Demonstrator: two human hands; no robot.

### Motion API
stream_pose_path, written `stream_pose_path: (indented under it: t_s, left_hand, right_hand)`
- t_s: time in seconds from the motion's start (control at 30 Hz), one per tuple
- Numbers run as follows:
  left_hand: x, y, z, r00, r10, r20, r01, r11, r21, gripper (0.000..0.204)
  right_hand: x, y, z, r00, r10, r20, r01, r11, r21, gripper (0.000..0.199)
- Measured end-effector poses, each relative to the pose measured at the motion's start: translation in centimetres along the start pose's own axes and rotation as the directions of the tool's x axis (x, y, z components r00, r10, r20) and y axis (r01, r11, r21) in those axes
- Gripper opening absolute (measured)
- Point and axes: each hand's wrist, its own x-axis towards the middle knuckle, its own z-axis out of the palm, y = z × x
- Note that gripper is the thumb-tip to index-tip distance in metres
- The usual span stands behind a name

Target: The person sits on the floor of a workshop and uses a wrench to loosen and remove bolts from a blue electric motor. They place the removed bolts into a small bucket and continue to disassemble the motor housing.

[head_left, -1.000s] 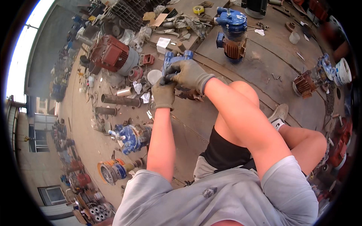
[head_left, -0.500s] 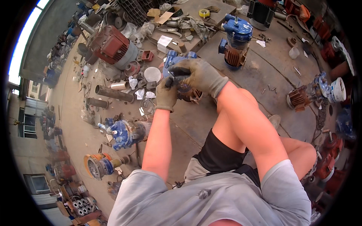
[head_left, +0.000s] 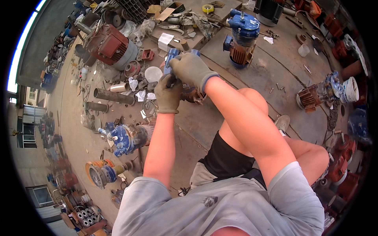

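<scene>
Both my hands wear dirty grey work gloves and meet over a blue-painted motor unit (head_left: 171, 55) with a rusty finned body (head_left: 192, 95). My left hand (head_left: 168, 94) is closed, fingers curled up at the unit's near side. Reaching across from the right, my right hand (head_left: 191, 69) is closed too, its fingers bent down against the left one. Whatever lies between the fingers is hidden by the gloves. Another blue and rusty motor unit (head_left: 243, 37) stands upright beyond my right hand. Left of my left forearm lies a further blue unit (head_left: 125, 139).
A large red motor (head_left: 108, 45), steel pipes (head_left: 114, 96) and paper scraps lie to the left. Farther back is a low metal plate (head_left: 197, 41) piled with scrap and yellow tape (head_left: 207, 8). On the right, a rusty motor (head_left: 309, 100) lies beside a white bucket (head_left: 350, 89).
My right hand has turned, its back now covering more of the blue unit and the fingers. Both hands appear slightly farther left as the whole view shifts.
</scene>
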Motion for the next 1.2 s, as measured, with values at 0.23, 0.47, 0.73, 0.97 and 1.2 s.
stream_pose_path:
  t_s: [0.23, 0.47, 0.73, 0.97, 1.2]
  left_hand:
    - [0.4, 0.6, -1.8, 0.992, -0.090, -0.086, 0.093, 0.995, 0.032, 0.018]
    - [0.1, 1.8, -1.2, 0.975, -0.152, 0.165, 0.188, 0.954, -0.235, 0.013]
    - [-0.6, 1.2, 0.7, 0.998, -0.056, 0.016, 0.053, 0.992, 0.110, 0.012]
    - [1.0, 1.9, -0.2, 0.985, -0.147, 0.091, 0.123, 0.966, 0.225, 0.032]
    - [0.7, -0.6, 0.1, 0.959, -0.246, 0.138, 0.249, 0.969, 0.002, 0.026]
  right_hand:
    - [-2.1, 0.4, 0.5, 0.962, -0.098, 0.253, -0.183, 0.454, 0.872, 0.030]
    - [-1.4, -1.4, 0.9, 0.976, 0.020, -0.218, -0.048, 0.991, -0.122, 0.045]
    - [-1.9, 0.3, 0.5, 0.996, 0.012, -0.086, 0.000, 0.990, 0.139, 0.043]
    - [-1.3, 2.3, 1.2, 0.976, -0.002, 0.220, -0.207, 0.327, 0.922, 0.030]
    - [-2.7, 1.4, 1.8, 0.843, -0.265, -0.468, 0.257, 0.963, -0.082, 0.025]
